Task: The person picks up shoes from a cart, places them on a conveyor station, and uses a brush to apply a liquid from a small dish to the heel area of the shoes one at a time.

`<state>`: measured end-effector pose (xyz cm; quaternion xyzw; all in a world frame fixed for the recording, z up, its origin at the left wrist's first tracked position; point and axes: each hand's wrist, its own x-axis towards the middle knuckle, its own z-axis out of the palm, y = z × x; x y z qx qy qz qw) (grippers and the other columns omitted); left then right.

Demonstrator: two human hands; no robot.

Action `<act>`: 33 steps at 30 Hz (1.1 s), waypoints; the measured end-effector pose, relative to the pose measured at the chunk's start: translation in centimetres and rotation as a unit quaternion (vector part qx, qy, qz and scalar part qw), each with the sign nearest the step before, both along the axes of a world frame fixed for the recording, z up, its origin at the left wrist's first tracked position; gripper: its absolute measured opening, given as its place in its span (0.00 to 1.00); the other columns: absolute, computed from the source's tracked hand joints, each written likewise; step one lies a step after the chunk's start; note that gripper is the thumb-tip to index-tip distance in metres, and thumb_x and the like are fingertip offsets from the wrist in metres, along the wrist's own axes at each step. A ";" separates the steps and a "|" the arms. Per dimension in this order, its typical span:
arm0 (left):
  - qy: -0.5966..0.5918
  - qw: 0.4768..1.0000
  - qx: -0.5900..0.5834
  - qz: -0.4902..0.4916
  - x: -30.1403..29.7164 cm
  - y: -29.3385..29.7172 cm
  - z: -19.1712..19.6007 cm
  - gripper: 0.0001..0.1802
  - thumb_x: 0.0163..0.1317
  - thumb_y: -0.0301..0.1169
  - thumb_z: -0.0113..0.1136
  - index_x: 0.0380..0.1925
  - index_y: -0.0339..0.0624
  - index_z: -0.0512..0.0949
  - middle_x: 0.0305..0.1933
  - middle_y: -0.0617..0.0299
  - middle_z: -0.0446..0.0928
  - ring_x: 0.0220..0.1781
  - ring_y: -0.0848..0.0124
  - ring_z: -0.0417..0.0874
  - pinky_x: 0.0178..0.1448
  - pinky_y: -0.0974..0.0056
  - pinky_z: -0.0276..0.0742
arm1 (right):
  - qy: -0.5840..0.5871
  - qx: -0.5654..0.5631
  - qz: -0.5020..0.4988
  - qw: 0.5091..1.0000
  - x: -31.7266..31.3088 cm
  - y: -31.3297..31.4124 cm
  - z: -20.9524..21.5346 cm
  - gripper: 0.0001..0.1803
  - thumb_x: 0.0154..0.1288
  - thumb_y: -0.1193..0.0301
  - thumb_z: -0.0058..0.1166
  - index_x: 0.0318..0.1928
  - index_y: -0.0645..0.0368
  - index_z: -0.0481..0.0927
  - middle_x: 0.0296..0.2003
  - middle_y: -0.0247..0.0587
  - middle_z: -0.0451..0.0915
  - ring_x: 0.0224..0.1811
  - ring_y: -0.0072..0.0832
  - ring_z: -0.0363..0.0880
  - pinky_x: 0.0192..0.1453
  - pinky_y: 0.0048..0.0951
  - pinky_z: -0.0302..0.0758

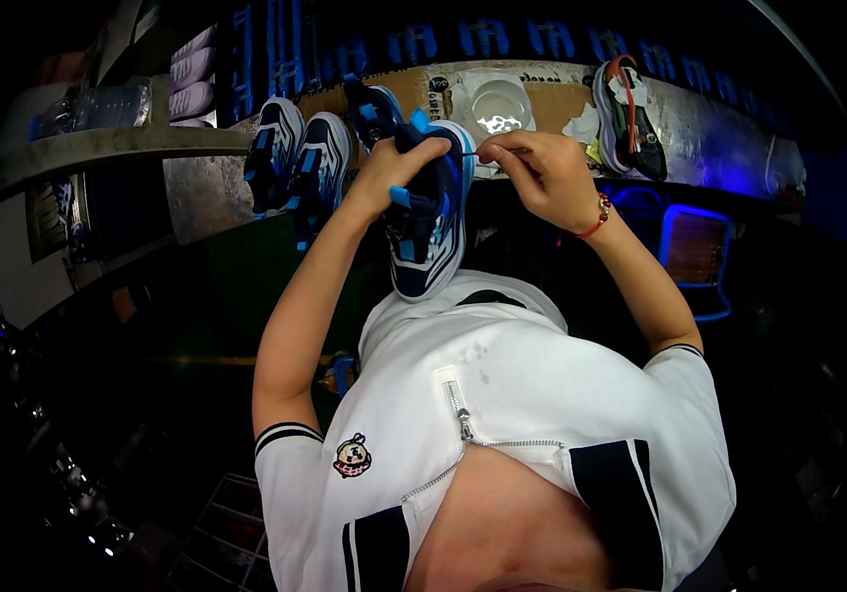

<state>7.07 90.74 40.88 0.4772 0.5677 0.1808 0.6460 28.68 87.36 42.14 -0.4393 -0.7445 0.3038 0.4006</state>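
A navy sneaker (427, 237) with white sole and light-blue pull tabs is held toe toward me, in front of the bench edge. My left hand (381, 178) is closed on its collar, with the thumb lying across the top. My right hand (550, 178) pinches a thin dark stick-like tool (471, 154). Its end meets the side of the sole near the heel; the exact tip is too small to make out. Behind the sneaker, a round white dish (500, 105) stands on the bench, holding something pale.
Left on the bench are two matching sneakers (323, 163), and another navy shoe (372, 107) lies behind my left hand. An orange and black shoe (632, 123) lies to the right, beside crumpled paper (581, 125). A blue-framed stool (697, 247) stands below the bench.
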 end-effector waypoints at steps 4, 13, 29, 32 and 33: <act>-0.005 1.000 -0.006 -0.001 0.0 0.0 0.2 0.21 0.54 0.47 0.62 0.30 0.37 0.81 0.30 0.62 0.80 0.32 0.74 0.79 0.42 0.70 0.73 | 0.083 -0.091 -0.116 0.986 1.9 2.6 -3.3 0.13 0.67 0.70 0.50 0.33 0.64 0.85 0.31 0.38 0.85 0.28 0.27 0.83 0.34 0.22 0.74; 0.007 1.000 -0.017 0.003 -0.3 0.0 -0.3 0.21 0.53 0.48 0.63 0.28 0.38 0.81 0.30 0.61 0.80 0.32 0.74 0.80 0.41 0.70 0.73 | -0.165 -0.149 -0.140 0.965 3.0 6.6 -13.6 0.14 0.65 0.66 0.49 0.32 0.59 0.85 0.29 0.37 0.84 0.31 0.38 0.83 0.39 0.33 0.77; -0.005 1.000 -0.007 -0.002 0.5 0.1 0.6 0.20 0.54 0.46 0.63 0.29 0.38 0.81 0.28 0.64 0.79 0.30 0.76 0.78 0.39 0.72 0.71 | 0.083 -0.118 0.011 0.989 1.1 2.9 -0.2 0.12 0.70 0.72 0.48 0.40 0.69 0.82 0.32 0.42 0.84 0.35 0.24 0.82 0.39 0.20 0.76; -0.008 1.000 -0.013 -0.002 0.6 0.0 0.7 0.20 0.54 0.47 0.63 0.30 0.38 0.82 0.28 0.65 0.79 0.30 0.76 0.78 0.39 0.72 0.71 | 0.041 -0.115 0.015 0.992 0.8 3.0 0.0 0.11 0.68 0.73 0.50 0.39 0.69 0.81 0.32 0.44 0.84 0.36 0.26 0.84 0.42 0.22 0.78; -0.009 1.000 -0.012 -0.005 0.6 0.0 0.6 0.20 0.54 0.47 0.63 0.30 0.38 0.82 0.28 0.65 0.79 0.30 0.76 0.78 0.39 0.72 0.71 | 0.026 -0.105 0.019 0.994 0.7 3.1 0.1 0.11 0.68 0.73 0.50 0.39 0.69 0.81 0.32 0.44 0.84 0.36 0.27 0.84 0.41 0.22 0.78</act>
